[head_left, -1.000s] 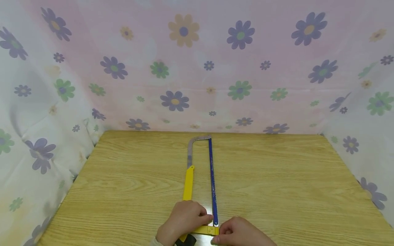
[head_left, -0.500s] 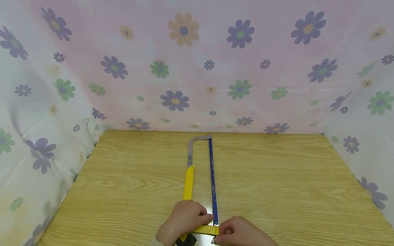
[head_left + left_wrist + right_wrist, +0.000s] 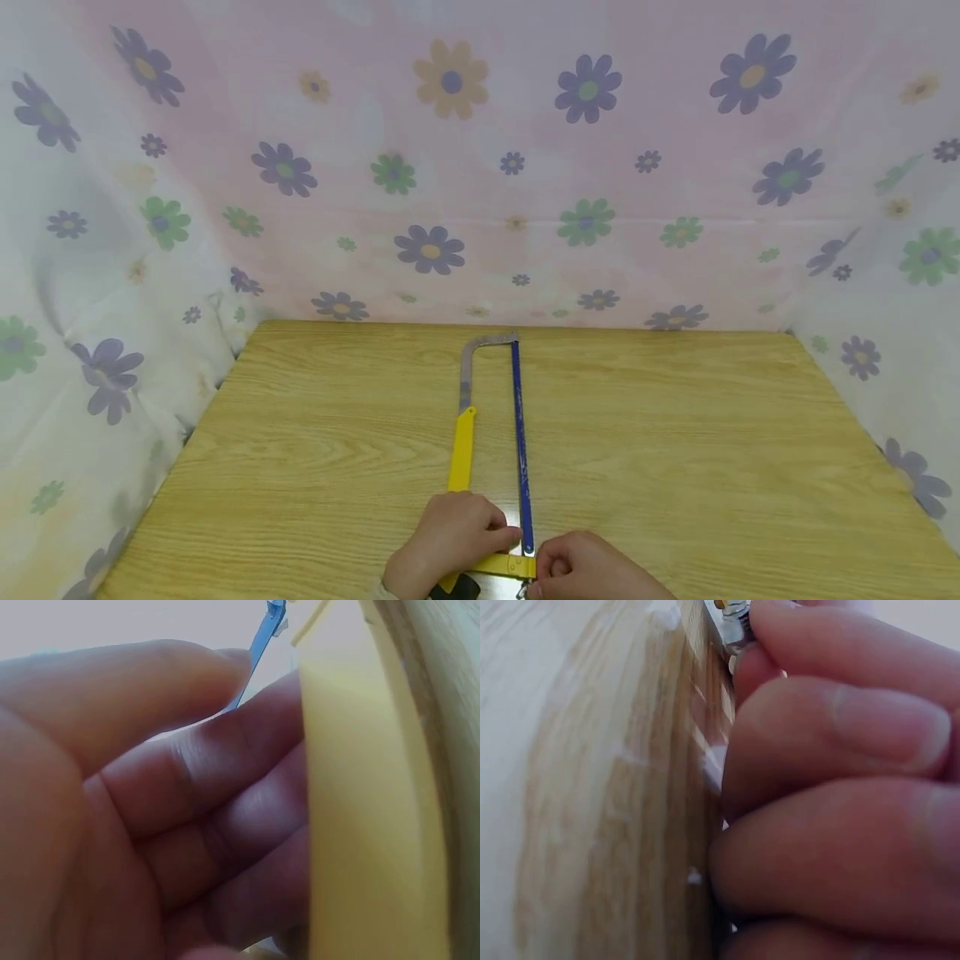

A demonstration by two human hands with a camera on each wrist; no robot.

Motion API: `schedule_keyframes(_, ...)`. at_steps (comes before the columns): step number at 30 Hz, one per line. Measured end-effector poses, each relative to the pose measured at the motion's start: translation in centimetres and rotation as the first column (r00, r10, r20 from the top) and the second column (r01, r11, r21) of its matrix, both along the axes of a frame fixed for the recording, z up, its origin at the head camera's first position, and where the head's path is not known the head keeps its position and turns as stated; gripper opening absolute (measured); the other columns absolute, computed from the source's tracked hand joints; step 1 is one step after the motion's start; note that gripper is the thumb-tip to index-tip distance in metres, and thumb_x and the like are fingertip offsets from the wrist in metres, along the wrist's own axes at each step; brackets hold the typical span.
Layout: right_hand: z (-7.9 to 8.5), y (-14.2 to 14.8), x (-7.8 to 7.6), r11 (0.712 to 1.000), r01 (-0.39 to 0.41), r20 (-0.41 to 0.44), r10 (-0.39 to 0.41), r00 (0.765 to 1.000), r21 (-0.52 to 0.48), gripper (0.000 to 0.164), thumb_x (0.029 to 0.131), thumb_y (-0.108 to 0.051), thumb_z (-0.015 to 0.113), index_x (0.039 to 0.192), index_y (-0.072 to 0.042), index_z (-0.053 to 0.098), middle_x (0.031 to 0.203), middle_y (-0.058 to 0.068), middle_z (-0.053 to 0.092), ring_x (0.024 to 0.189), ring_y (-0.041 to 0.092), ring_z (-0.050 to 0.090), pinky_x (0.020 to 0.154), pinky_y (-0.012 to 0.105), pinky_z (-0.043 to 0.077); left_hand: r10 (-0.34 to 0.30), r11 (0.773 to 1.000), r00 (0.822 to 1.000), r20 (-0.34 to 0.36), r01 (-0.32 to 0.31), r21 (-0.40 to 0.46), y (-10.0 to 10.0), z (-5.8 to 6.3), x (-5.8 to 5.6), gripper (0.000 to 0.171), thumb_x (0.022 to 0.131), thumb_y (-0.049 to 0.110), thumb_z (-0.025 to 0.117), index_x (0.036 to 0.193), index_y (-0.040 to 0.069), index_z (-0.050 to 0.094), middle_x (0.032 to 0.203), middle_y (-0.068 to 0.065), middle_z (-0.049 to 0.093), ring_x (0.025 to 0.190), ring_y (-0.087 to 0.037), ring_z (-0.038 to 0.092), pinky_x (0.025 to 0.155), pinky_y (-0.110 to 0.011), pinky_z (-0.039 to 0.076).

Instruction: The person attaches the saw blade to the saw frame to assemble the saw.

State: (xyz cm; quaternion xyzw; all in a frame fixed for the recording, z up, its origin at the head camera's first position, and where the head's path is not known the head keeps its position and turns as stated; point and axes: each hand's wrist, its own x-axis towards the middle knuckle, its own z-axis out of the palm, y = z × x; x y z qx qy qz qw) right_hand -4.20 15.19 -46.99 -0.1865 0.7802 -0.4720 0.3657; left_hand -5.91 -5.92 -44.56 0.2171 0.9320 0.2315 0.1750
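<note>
A hacksaw with a yellow and grey frame [image 3: 461, 454] lies on the table, its curved grey end pointing away. Its blue blade [image 3: 522, 442] runs along the right side. My left hand [image 3: 457, 533] grips the frame near its black handle end [image 3: 457, 587], the thumb close to the blade. The left wrist view has the fingers behind the yellow frame [image 3: 367, 795]. At the near end of the blade, my right hand [image 3: 592, 567] pinches a small metal wing nut [image 3: 522, 590] beyond the yellow crosspiece [image 3: 506, 566]. In the right wrist view the metal threaded piece [image 3: 737, 624] shows at the fingertips.
The wood-grain table [image 3: 675, 433] extends to both sides of the saw. A flowered cloth [image 3: 517, 192] hangs behind the table and along its left and right sides.
The right fingers have shifted slightly at the wing nut, so more of the metal shows. The head view has tilted a little. The saw and left hand keep their places.
</note>
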Motion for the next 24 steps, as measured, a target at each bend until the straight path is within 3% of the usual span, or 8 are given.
schedule_keyframes(7, 0.26, -0.1, 0.16, 1.0, -0.001, -0.016, 0.002, 1.0, 0.012, 0.022, 0.08, -0.038, 0.062, 0.069, -0.018, 0.064, 0.054, -0.01, 0.049, 0.048, 0.004, 0.044, 0.047, 0.021, 0.035, -0.001, 1.0, 1.0, 0.006, 0.001, 0.004, 0.03, -0.14, 0.04, 0.04, 0.083, 0.05, 0.051, 0.051, 0.027, 0.05, 0.043, 0.014, 0.028, 0.043, -0.003, 0.034, 0.044, -0.023, 0.025)
schedule_keyframes(13, 0.79, -0.35, 0.01, 1.0, 0.009, 0.034, -0.009, 0.999, 0.013, 0.026, 0.081, -0.039, 0.061, 0.069, -0.017, 0.065, 0.055, -0.009, 0.051, 0.048, 0.005, 0.043, 0.045, 0.021, 0.032, -0.001, 1.0, 1.0, -0.019, 0.001, 0.0, 0.04, -0.07, -0.02, 0.039, 0.083, 0.051, 0.051, 0.051, 0.028, 0.051, 0.043, 0.015, 0.03, 0.043, -0.003, 0.034, 0.043, -0.023, 0.026)
schedule_keyframes(24, 0.6, -0.23, -0.08, 1.0, -0.005, 0.044, 0.005, 0.999, -0.005, 0.022, 0.081, -0.037, 0.061, 0.072, -0.018, 0.066, 0.053, -0.009, 0.047, 0.046, 0.005, 0.042, 0.043, 0.021, 0.029, -0.003, 1.0, 1.0, -0.028, 0.003, -0.005, 0.03, 0.22, -0.06, 0.039, 0.083, 0.051, 0.051, 0.05, 0.028, 0.05, 0.043, 0.015, 0.029, 0.043, -0.003, 0.034, 0.043, -0.023, 0.026)
